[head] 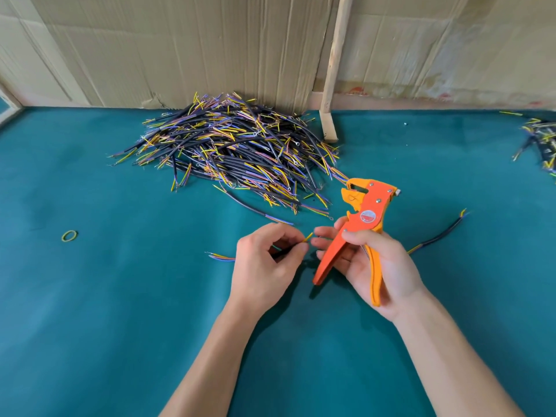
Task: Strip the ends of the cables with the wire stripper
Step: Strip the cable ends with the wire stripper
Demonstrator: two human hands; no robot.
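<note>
the left hand (267,260) pinches a thin yellow-green wire end (309,237), aimed rightward for the tool. the right hand (376,263) grips the orange plastic wire stripper (362,224) upright, its handles spread, probably ready to receive the wire.

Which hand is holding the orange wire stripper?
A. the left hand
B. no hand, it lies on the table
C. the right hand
C: the right hand grips the handles of the wire stripper, while the left hand pinches a cable end.
</note>
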